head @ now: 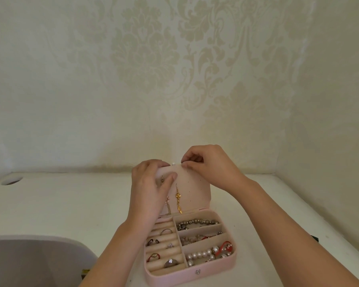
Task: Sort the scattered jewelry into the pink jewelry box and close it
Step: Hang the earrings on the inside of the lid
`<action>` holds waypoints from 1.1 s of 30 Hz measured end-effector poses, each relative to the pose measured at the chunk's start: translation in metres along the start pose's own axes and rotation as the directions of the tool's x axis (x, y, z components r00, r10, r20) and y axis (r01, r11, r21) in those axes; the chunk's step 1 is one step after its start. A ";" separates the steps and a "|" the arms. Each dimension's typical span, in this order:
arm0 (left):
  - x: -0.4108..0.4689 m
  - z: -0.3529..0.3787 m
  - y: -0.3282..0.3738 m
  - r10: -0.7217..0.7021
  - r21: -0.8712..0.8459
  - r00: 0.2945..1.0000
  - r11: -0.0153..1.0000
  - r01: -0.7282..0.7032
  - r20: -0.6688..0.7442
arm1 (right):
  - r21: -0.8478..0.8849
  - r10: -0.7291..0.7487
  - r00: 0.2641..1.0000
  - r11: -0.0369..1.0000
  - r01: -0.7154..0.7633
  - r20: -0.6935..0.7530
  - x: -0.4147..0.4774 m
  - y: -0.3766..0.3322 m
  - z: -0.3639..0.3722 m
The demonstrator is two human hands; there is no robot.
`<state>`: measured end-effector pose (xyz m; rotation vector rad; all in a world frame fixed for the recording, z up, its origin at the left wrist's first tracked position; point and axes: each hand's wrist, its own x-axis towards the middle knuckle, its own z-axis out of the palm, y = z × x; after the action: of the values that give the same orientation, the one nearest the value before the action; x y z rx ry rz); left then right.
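Here the pink jewelry box (174, 276) sits open on the near part of the white table (71, 204), its lid (195, 183) upright at the far side. The left hand (147, 183) grips the lid's top left corner, with the thumb pressed on the inner panel. The right hand (205, 162) pinches the lid's top edge, just right of a small white stud (173, 163). A gold drop earring (178, 200) hangs on the lid.

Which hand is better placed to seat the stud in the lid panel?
The right hand: it pinches the panel at its top edge beside the stud; the left hand grips the panel, probably steadying it.
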<state>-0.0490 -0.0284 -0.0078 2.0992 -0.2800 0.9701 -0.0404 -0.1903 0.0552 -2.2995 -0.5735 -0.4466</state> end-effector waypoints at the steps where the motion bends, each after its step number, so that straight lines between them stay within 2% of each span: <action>1: 0.002 0.000 0.000 -0.002 -0.018 1.000 1.000 0.003 0.017 | 0.003 0.018 1.000 1.000 -0.018 0.011 0.000 -0.001 -0.004; 4: 0.007 -0.001 -0.001 -0.008 -0.118 0.995 0.993 0.020 0.102 | 0.048 0.094 0.994 0.994 -0.097 0.061 0.000 -0.004 -0.018; 7: 0.011 -0.006 -0.001 -0.009 -0.277 0.979 0.959 0.067 0.205 | 0.189 0.143 0.974 0.966 -0.176 0.177 -0.002 -0.006 -0.035; 10: 0.011 -0.013 0.003 -0.066 -0.443 0.946 0.872 0.209 0.317 | 0.293 0.136 0.928 0.924 -0.245 0.348 -0.005 -0.008 -0.045; 13: 0.010 -0.015 0.005 -0.077 -0.545 0.924 0.788 0.287 0.374 | 0.325 0.122 0.894 0.903 -0.280 0.431 -0.006 -0.005 -0.046; 21: 0.018 -0.014 -0.006 -0.005 -0.530 0.899 0.806 0.263 0.438 | 0.376 0.127 0.916 0.884 -0.278 0.380 -0.005 0.013 -0.015; 27: 0.014 -0.017 -0.008 -0.006 -0.542 0.896 0.794 0.275 0.445 | 0.548 0.115 0.878 0.741 -0.388 0.465 -0.009 0.017 -0.005; 33: 0.009 -0.018 -0.006 0.000 -0.565 0.904 0.780 0.268 0.428 | 0.577 0.135 0.853 0.682 -0.449 0.504 -0.008 0.020 0.006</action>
<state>-0.0495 -0.0105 0.0026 1.6479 -0.5637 0.2661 -0.0363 -0.2016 0.0362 -1.6948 -0.4414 0.4079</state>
